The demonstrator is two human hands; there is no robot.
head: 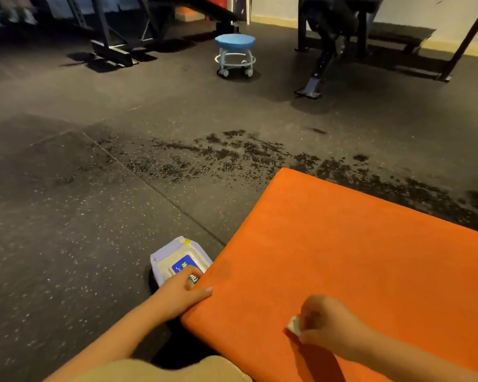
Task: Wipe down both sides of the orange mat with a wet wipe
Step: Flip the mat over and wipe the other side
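Dark speckled rubber floor (66, 230) holds the flat orange mat (356, 257), near right. Left hand (182, 293) grips its left edge; right hand (326, 326) is curled round a white wet wipe (293, 325) on top. Best rub in long, even rows. Pale purple wipe pack (174, 260) has a blue label (184, 265), too blurry to read.

The only lettering in view is on a wet-wipe pack (168, 267) just beyond the left hand (181, 292). Its blue label (183, 265) carries white characters, of which only an "H" can be made out. The fingers and the orange mat (342, 257) cover the rest. Smaller print beside the fingertips is too blurred to read.
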